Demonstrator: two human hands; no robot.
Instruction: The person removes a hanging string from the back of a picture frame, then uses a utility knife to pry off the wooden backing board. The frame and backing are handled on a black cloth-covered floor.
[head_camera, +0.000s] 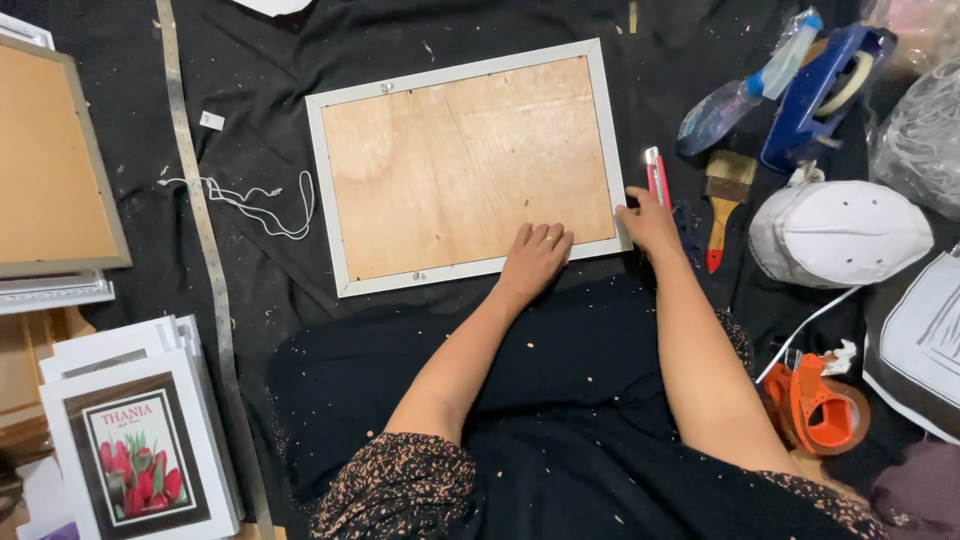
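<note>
Picture frame (465, 165), face down with its plywood backing up and a pale grey rim, lies on the black cloth (300, 60) that covers the floor, near the cloth's far edge and just beyond my lap. My left hand (535, 258) rests flat, fingers together and extended, on the backing at the frame's near rim; it grips nothing. My right hand (650, 222) touches the frame's near right corner with loosely curled fingers, holding nothing that I can see. A red-and-white utility knife (656, 178) lies just beside that hand, along the frame's right side. Farther right lie a paintbrush (725, 200) with a red-tipped handle, a blue tape dispenser (820, 90), a spray bottle (745, 100) and a white cap (838, 232); an orange tape dispenser (820, 408) sits by my right elbow. Left of the frame lie a loop of white cord (255, 205) and a long metal ruler (200, 230) running from far to near. At the cloth's left edge rests a second backing board in a grey frame (50, 160); at the near left corner stands a stack of white frames (140, 440), the top one showing a print of red tulips on a dark mat.
</note>
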